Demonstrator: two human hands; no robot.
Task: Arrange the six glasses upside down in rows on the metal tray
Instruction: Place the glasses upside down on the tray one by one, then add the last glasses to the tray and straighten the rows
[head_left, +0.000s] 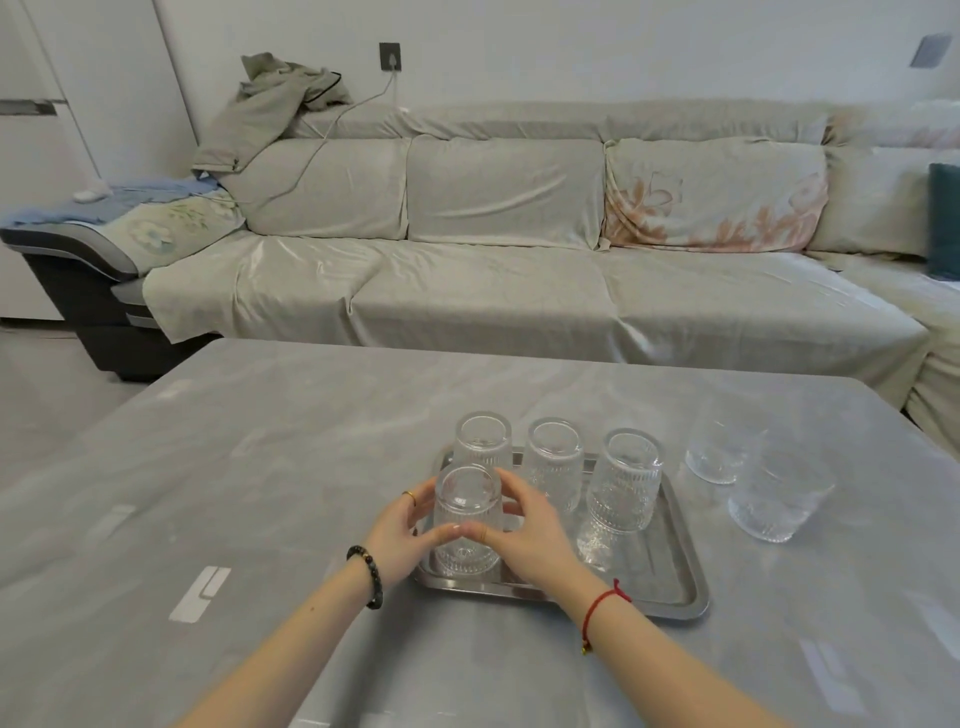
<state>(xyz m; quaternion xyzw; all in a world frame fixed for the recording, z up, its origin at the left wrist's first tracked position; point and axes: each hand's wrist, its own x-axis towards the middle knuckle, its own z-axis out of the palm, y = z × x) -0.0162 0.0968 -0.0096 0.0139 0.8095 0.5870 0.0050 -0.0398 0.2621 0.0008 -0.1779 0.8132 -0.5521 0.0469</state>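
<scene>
Both your left hand (397, 535) and right hand (524, 540) clasp the fourth glass (466, 519); shift sideways and it clips the back-row glass (483, 447) just behind.

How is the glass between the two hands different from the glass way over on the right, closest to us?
The ribbed clear glass between the hands stands upside down on the metal tray; the clear glass nearest on the right sits right way up on the grey table, off the tray. Both the left hand and right hand grip the first; nothing touches the other. Both look like the same clear ribbed glass.
</scene>
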